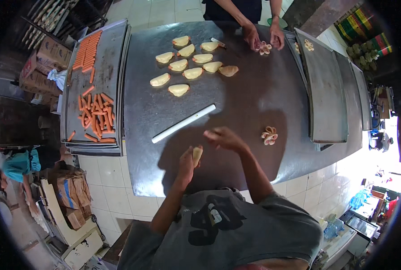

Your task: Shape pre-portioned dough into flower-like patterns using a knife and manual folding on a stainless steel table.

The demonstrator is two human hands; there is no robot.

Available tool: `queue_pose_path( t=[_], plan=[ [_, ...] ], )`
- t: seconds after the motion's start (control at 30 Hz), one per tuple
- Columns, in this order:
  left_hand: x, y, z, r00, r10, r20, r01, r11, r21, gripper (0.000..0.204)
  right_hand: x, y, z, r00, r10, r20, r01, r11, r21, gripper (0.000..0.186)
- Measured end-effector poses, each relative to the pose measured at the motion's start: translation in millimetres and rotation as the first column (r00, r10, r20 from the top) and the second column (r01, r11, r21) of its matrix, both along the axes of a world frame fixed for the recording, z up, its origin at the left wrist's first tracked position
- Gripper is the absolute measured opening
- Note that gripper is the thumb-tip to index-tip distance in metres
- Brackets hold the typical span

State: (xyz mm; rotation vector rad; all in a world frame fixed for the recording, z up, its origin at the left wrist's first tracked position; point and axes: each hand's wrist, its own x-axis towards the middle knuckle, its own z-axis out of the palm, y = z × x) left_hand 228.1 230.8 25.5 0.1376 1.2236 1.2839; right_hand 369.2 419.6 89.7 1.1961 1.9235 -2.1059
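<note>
My left hand [186, 165] is closed around a sausage wrapped in pale dough [197, 155], held upright above the near edge of the metal table [250, 171]. To its right, my right hand [224, 138] hovers over the table with its fingers curled together; what they hold, if anything, is too small to make out. A white rod [183, 123] lies slantwise just beyond my hands. Right of my right hand sits a flower-shaped piece of dough and sausage [269, 135]. Several folded dough pieces with sausage inside [179, 90] rest farther off on the tabletop.
At the left, a tray [70, 112] carries many orange sausages [97, 114]. Trays [328, 99] overlap the table's right side. Across the table, a co-worker's hands [251, 38] shape another dough flower [264, 48]. A small blade-like tool [218, 42] lies near the far dough pieces.
</note>
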Motion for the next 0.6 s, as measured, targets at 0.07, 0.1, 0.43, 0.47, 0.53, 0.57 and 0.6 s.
queue_pose_path(
  t=[0.07,0.1,0.43,0.47,0.53,0.57,0.6],
  plan=[
    [0,-4,5,0.976,-0.069,-0.207,0.050,0.994,-0.096,0.038,-1,54,-28,0.994,-0.104,-0.023,0.105,0.922,0.373,0.041],
    [-1,-5,6,0.906,-0.157,-0.392,0.083,0.976,-0.199,0.037,-6,86,-41,0.969,-0.221,-0.114,0.248,0.857,0.452,0.038],
    [-19,-22,15,0.523,-0.236,-0.819,0.104,0.971,-0.213,0.033,-98,338,-82,0.842,-0.491,0.226,-0.046,0.352,0.935,0.039],
    [-19,-22,16,0.522,-0.245,-0.817,0.122,0.969,-0.213,0.033,-102,340,-86,0.865,-0.443,0.235,-0.087,0.327,0.941,0.039],
    [-19,-20,15,0.508,-0.279,-0.815,0.139,0.960,-0.243,0.032,-97,354,-104,0.869,-0.428,0.250,-0.126,0.298,0.946,0.038],
    [-18,-15,16,0.508,-0.289,-0.811,0.182,0.957,-0.227,0.032,-81,369,-126,0.886,-0.438,0.154,-0.031,0.276,0.961,0.038],
    [-18,-12,16,0.510,-0.288,-0.811,0.208,0.956,-0.209,0.032,-72,377,-138,0.900,-0.433,0.054,0.064,0.255,0.965,0.038]
  ],
)
